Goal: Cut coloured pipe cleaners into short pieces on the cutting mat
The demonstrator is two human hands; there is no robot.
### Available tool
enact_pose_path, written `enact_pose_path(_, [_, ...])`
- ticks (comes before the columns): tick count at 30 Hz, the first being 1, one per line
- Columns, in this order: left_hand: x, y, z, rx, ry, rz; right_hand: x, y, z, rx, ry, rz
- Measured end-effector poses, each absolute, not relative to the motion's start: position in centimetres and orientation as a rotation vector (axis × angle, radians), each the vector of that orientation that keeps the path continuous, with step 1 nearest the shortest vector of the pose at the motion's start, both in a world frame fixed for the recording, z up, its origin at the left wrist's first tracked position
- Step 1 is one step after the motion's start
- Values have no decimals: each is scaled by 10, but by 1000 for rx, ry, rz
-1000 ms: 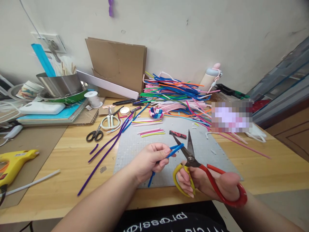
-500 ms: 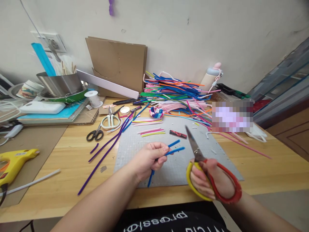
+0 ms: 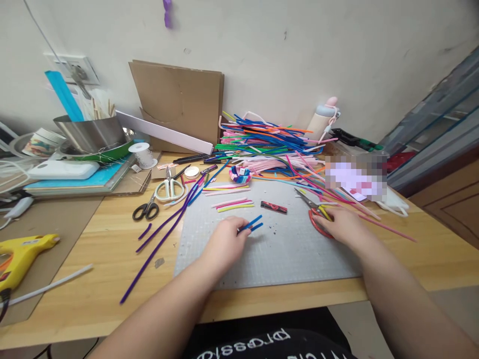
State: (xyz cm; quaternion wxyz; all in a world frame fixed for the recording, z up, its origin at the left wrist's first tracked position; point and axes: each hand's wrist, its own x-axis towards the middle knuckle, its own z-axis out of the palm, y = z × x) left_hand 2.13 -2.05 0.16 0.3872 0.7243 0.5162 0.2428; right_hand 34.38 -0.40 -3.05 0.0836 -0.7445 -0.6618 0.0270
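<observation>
Pinched in my left hand [image 3: 226, 239] are blue pipe cleaners [image 3: 256, 222], two ends poking out to the right above the grey cutting mat [image 3: 284, 259]. My right hand [image 3: 346, 225] is at the right side of the mat, closed on the red-and-yellow handles of a pair of scissors [image 3: 313, 207]. The blades point up and left, low over the mat; whether they touch it I cannot tell. Beyond my left hand lie short pink, white and yellow pipe cleaner pieces [image 3: 232, 204]. A dark, red-marked stick [image 3: 274, 207] lies between the hands.
A heap of coloured pipe cleaners [image 3: 269, 139] rests against the wall beside cardboard sheets [image 3: 179, 104]. Long purple pipe cleaners [image 3: 157, 252], black-handled scissors [image 3: 145, 210] and white-handled scissors [image 3: 169, 189] lie left of the mat. A yellow glue gun [image 3: 26, 254] sits far left.
My right hand has carried the scissors forward and down to the mat's right side. My left hand has shifted slightly left and lower, still with the blue pipe cleaners.
</observation>
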Motion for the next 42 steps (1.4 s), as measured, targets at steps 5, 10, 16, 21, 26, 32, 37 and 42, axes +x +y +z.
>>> enact_pose_path(5, [5,-6,3,1910,1420,668,332,-5,-23,-2317,-1966,-199])
enact_pose_path(10, [-17,18,1,2034,1635,684,281,-16,-1,-1772,-2066,302])
enact_pose_path(16, [-31,31,2,2028,1758,771,190,-60,-3,-1140,-2468,841])
enact_pose_path(21, [-35,31,10,1863,1777,936,179,-46,-15,-1211,-2495,603])
enact_pose_path(26, [-26,23,12,1693,1577,977,189,2,-21,-1340,-2345,371])
enact_pose_path(32, [-1,4,7,1887,1345,766,190,2,-21,-1254,-1990,590])
enact_pose_path(37, [9,-3,4,1880,1298,722,199,-1,-14,-1080,-2252,658])
enact_pose_path(42, [8,-2,3,1892,1292,764,216,9,-2,-1129,-2405,362])
